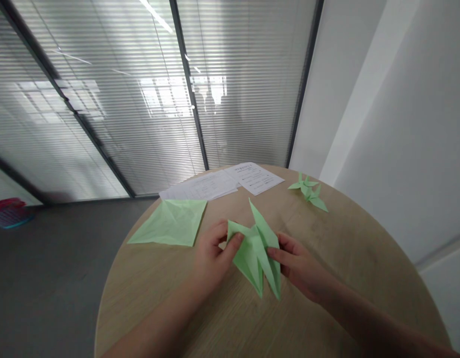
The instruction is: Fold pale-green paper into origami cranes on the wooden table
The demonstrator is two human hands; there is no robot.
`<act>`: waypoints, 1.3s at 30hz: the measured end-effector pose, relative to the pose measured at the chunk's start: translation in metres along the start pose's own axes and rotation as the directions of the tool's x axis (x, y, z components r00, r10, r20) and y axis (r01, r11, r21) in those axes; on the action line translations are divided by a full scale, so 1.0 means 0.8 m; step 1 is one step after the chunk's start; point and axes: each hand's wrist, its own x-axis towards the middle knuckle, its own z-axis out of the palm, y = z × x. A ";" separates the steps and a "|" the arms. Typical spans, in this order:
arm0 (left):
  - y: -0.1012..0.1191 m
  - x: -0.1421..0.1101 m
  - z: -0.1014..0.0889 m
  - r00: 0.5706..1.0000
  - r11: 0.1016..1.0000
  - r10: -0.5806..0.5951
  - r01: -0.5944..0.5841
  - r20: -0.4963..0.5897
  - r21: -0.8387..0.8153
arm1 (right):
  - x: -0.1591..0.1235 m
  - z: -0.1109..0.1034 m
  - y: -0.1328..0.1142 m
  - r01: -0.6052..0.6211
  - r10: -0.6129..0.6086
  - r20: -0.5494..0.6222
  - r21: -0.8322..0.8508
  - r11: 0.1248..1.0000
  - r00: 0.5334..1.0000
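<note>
Between my hands is a partly folded sheet of light green origami paper (257, 243), held just above the table, with pointed flaps at its top and bottom. My left hand (217, 251) pinches its left corner between thumb and fingers. On the right edge, my right hand (295, 261) grips a flap, thumb in front and fingers behind. A creased green sheet (173, 223) lies flat to the left of my left hand. Farther off at the right lie small folded green paper figures (308, 190), touching or overlapping; I cannot tell which.
The round wooden table (364, 278) fills the foreground. White printed sheets (257, 177) overlap at its far edge. Behind stands a glass partition with blinds (244, 99), and a white wall (412, 124) rises at the right. A red and blue basket (9, 213) is on the floor.
</note>
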 end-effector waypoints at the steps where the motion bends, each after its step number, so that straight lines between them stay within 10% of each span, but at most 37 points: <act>1: -0.002 0.001 0.001 0.997 0.994 -0.083 0.083 0.003 -0.070 | -0.001 0.001 -0.001 -0.014 0.014 -0.012 0.015 1.000 1.000; 8: -0.003 0.004 0.004 0.954 0.927 -0.299 0.294 0.011 -0.235 | 0.000 0.001 -0.003 -0.030 0.029 -0.034 -0.007 1.000 0.999; 12: -0.003 0.003 0.005 0.957 0.940 -0.290 0.290 0.030 -0.180 | 0.006 -0.007 -0.001 0.208 -0.247 -0.116 -0.275 0.939 0.962; 15: -0.003 0.001 0.006 0.962 0.961 -0.273 0.272 0.002 -0.047 | 0.003 -0.013 -0.006 0.419 -0.590 -0.097 -0.611 0.671 0.802; 18: 0.000 0.000 0.008 0.969 0.965 -0.248 0.248 -0.007 0.082 | -0.007 -0.008 -0.016 0.525 -0.722 0.175 -0.799 0.294 0.670; 23: 0.010 -0.003 0.015 0.980 0.967 -0.197 0.191 0.022 0.168 | -0.012 0.007 -0.021 0.485 -0.637 0.346 -0.873 0.050 0.688; 28: 0.013 -0.004 0.018 0.986 0.964 -0.162 0.148 0.044 0.220 | -0.007 0.008 -0.016 0.415 -0.603 0.258 -0.900 0.134 0.754; 39: 0.003 -0.004 0.011 0.969 0.967 -0.241 0.235 0.047 0.098 | -0.001 -0.004 -0.018 0.337 -0.476 -0.021 -0.680 0.651 0.879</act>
